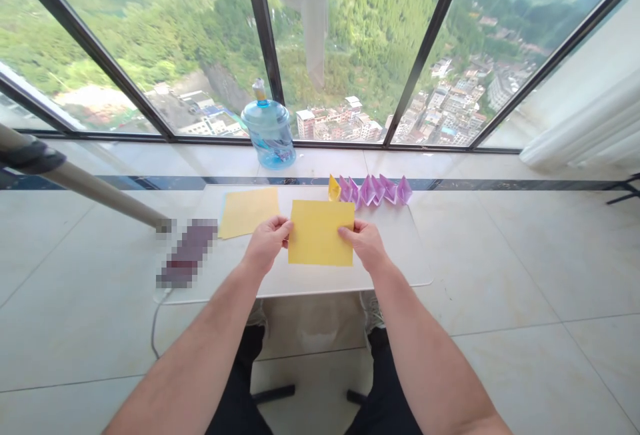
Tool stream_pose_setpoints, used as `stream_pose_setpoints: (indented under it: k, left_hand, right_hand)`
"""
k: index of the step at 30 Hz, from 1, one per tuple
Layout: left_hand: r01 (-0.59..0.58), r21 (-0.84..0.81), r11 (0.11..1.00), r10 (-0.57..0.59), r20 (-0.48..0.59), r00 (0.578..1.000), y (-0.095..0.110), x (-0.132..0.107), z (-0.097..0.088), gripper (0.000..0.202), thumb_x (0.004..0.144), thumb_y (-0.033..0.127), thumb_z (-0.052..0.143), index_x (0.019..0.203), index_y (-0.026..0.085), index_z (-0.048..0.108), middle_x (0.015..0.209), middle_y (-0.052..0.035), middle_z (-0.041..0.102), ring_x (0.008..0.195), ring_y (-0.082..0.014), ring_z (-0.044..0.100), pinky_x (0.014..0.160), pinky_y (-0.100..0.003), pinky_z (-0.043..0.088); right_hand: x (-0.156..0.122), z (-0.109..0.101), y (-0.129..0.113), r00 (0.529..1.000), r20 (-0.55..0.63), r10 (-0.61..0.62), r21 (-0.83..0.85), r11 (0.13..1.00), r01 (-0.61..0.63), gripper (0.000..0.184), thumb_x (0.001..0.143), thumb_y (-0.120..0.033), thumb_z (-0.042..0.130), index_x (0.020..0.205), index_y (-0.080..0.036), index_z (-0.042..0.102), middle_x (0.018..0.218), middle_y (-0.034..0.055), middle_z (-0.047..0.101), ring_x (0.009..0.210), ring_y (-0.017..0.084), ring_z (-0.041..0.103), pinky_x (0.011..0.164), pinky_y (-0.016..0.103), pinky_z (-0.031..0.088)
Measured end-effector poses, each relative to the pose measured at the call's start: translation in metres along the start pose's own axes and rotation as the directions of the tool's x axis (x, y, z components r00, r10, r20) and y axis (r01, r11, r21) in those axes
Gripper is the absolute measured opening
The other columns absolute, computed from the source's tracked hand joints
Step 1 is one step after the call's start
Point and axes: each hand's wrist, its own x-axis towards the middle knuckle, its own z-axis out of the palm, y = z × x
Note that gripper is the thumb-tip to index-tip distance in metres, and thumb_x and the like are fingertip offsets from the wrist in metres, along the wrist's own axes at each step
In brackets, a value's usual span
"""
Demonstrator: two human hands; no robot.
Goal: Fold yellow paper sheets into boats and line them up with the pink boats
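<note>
A flat, square sheet of yellow paper (320, 235) is held up over the low white table (390, 255). My left hand (270, 238) pinches its left edge between thumb and fingers. On the opposite edge, my right hand (366, 240) grips the sheet, thumb on the near face and fingers behind. A stack of yellow paper sheets (250, 211) lies just beyond my left hand. Behind the held sheet, a row of folded purple paper pieces (377, 189) stands along the table's far edge, with one folded yellow piece (334, 188) at its left end.
A blue water jug (270, 131) stands on the ledge by the window. At the table's left side lies a blurred-out dark object (187, 255) with a cable (154, 328). A slanted pole (90, 185) comes in from the left. White curtain (585, 101) hangs at the right.
</note>
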Motion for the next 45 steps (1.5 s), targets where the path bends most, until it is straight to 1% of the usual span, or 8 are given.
stream_pose_setpoints:
  k: [6, 10, 16, 23, 30, 37, 41, 45]
  left_hand:
    - [0.025, 0.001, 1.000, -0.025, 0.098, 0.995, 0.000, 0.004, 0.006, 0.039, 0.054, 0.044, 0.087, 0.075, 0.017, 0.069, 0.073, -0.0049, 0.073, 0.065, -0.0184, 0.065, 0.059, -0.028, 0.050]
    - [0.083, -0.066, 0.994, -0.073, 0.140, 0.987, -0.003, 0.003, 0.004, 0.044, 0.053, 0.046, 0.089, 0.082, 0.018, 0.071, 0.075, -0.0054, 0.074, 0.068, -0.0233, 0.070, 0.063, -0.034, 0.055]
    - [0.091, -0.121, 0.988, -0.065, 0.207, 0.976, -0.012, 0.003, -0.003, 0.039, 0.057, 0.040, 0.087, 0.084, 0.018, 0.072, 0.070, -0.0045, 0.072, 0.066, -0.0226, 0.070, 0.060, -0.032, 0.053]
    - [0.094, -0.224, 0.970, -0.057, 0.164, 0.985, -0.019, 0.003, -0.013, 0.026, 0.054, 0.024, 0.083, 0.076, 0.017, 0.072, 0.071, -0.0043, 0.072, 0.065, -0.0179, 0.066, 0.063, -0.031, 0.051]
    - [0.092, -0.339, 0.936, -0.049, 0.133, 0.990, 0.000, -0.010, -0.023, 0.018, 0.053, 0.018, 0.080, 0.070, 0.015, 0.074, 0.088, -0.0081, 0.075, 0.073, -0.0181, 0.067, 0.066, -0.030, 0.050]
    - [0.031, -0.430, 0.902, 0.014, 0.101, 0.995, 0.002, -0.009, -0.022, 0.007, 0.056, 0.013, 0.072, 0.062, 0.015, 0.070, 0.076, -0.0061, 0.072, 0.071, -0.0153, 0.065, 0.063, -0.026, 0.050]
    - [0.043, -0.518, 0.854, 0.010, 0.099, 0.995, 0.001, -0.006, -0.016, 0.015, 0.058, 0.010, 0.068, 0.072, 0.014, 0.072, 0.075, -0.0042, 0.070, 0.071, -0.0138, 0.066, 0.065, -0.025, 0.053]
    - [0.062, -0.470, 0.880, 0.009, 0.147, 0.989, 0.003, -0.005, -0.008, 0.027, 0.058, 0.009, 0.078, 0.084, 0.015, 0.074, 0.087, -0.0048, 0.072, 0.083, -0.0146, 0.067, 0.073, -0.025, 0.053]
  right_hand:
    - [0.001, -0.001, 0.000, 1.000, 0.011, 0.000, -0.096, 0.995, 0.001, 0.034, 0.066, -0.043, 0.080, 0.087, -0.018, 0.074, 0.086, 0.0041, 0.077, 0.077, 0.023, 0.072, 0.069, 0.033, 0.057]
    - [-0.002, -0.002, -0.003, 0.997, 0.061, 0.036, -0.054, 0.998, -0.033, 0.040, 0.062, -0.046, 0.083, 0.091, -0.020, 0.074, 0.086, 0.0039, 0.077, 0.079, 0.024, 0.073, 0.072, 0.035, 0.059]
    - [-0.006, -0.007, -0.001, 0.994, 0.033, 0.101, 0.012, 0.995, -0.102, 0.046, 0.059, -0.044, 0.089, 0.096, -0.021, 0.075, 0.086, 0.0058, 0.078, 0.074, 0.026, 0.074, 0.070, 0.039, 0.060]
    - [-0.004, -0.006, 0.007, 0.994, 0.088, 0.068, 0.037, 0.997, -0.071, 0.038, 0.063, -0.040, 0.088, 0.096, -0.022, 0.079, 0.094, 0.0085, 0.078, 0.083, 0.025, 0.074, 0.073, 0.037, 0.061]
    - [-0.013, 0.008, 0.000, 0.992, 0.089, 0.086, -0.001, 0.996, -0.086, 0.032, 0.058, -0.031, 0.089, 0.087, -0.023, 0.081, 0.091, 0.0081, 0.078, 0.078, 0.022, 0.073, 0.068, 0.033, 0.061]
    - [-0.022, 0.011, -0.008, 0.992, 0.116, 0.048, 0.066, 0.996, -0.055, 0.023, 0.061, -0.030, 0.082, 0.082, -0.022, 0.080, 0.092, 0.0076, 0.077, 0.082, 0.023, 0.072, 0.069, 0.034, 0.059]
    - [-0.024, 0.007, -0.013, 0.986, 0.168, -0.014, 0.122, 0.992, -0.007, 0.033, 0.063, -0.027, 0.077, 0.096, -0.023, 0.078, 0.099, 0.0059, 0.076, 0.083, 0.022, 0.070, 0.069, 0.035, 0.060]
    - [-0.018, 0.004, -0.011, 0.982, 0.166, -0.096, 0.100, 0.992, 0.080, 0.046, 0.061, -0.030, 0.085, 0.105, -0.026, 0.073, 0.097, 0.0026, 0.074, 0.085, 0.020, 0.071, 0.072, 0.033, 0.060]
